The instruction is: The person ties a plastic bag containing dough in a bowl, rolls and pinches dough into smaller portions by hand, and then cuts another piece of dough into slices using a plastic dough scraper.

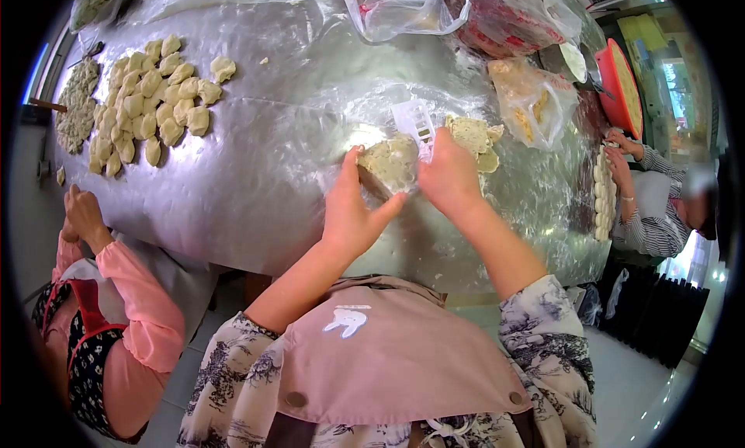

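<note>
While the left hand [351,215] cups a pale lump of dough [388,164], the right hand [452,176] grips a white slotted scraper [407,119], hiding its lower end.

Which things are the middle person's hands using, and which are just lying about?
Probably in use:
- white slotted tool, in right hand
- speckled lump, against left hand

Probably just lying about:
- white plastic bag
- clear bag, yellowish contents

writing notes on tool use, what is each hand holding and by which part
The right hand holds a white scraper by its near end; the left hand cups a pale lump at its left and near sides.
</note>
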Demonstrator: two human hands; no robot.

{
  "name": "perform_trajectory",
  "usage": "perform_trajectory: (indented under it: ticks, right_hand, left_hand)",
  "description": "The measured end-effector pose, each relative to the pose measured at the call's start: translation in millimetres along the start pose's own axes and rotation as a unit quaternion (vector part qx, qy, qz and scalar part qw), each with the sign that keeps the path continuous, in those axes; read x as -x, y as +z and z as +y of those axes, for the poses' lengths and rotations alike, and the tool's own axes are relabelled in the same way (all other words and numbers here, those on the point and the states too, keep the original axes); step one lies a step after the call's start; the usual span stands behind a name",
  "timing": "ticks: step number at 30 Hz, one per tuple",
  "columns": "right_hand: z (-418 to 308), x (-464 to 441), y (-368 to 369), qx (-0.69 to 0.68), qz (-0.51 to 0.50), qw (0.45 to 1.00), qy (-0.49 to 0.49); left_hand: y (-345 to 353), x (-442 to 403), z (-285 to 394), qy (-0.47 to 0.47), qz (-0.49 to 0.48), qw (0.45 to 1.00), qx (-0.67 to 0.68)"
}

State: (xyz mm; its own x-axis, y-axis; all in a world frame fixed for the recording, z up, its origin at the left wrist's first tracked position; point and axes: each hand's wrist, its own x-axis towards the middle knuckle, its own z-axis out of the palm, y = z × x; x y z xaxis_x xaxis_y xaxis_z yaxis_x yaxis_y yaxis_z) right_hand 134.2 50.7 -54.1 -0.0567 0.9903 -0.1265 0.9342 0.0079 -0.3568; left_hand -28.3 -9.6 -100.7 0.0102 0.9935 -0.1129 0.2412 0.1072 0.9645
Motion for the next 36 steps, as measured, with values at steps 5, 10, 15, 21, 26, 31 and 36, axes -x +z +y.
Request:
perform_trajectory:
  ticks: [5,10,15,21,26,31,36]
  right_hand:
    - [44.8,6.2,8.5,-0.063,0.071,0.995,0.037]
    - [7.8,29.7,-39.2,-0.034,0.143,0.988,-0.039]
    - [-2.7,41.8,-67.2,-0.034,0.060,0.996,-0.060]
    - [-0.6,30.1,-51.5,-0.041,0.046,0.995,-0.075]
    - [-8.4,21.9,-45.0,-0.019,0.026,0.998,-0.057]
    - [-19.8,11.7,-35.6,0.006,0.017,0.998,-0.068]
    - [-17.5,4.4,-29.4,0.019,0.018,0.997,-0.075]
  left_hand:
    - [-2.7,0.0,-0.5,-0.024,-0.023,0.999,0.025]
    - [-2.5,0.4,-1.1,-0.027,-0.020,0.999,0.031]
    - [-0.2,0.5,-0.3,-0.030,-0.025,0.997,0.072]
    - [0.8,-0.9,-6.3,-0.018,-0.019,0.999,0.039]
    - [-0.3,-1.6,0.6,-0.045,-0.031,0.996,0.064]
    - [-2.1,-1.3,0.6,-0.047,-0.033,0.995,0.077]
    - [-0.5,-0.2,2.9,-0.053,-0.023,0.995,0.081]
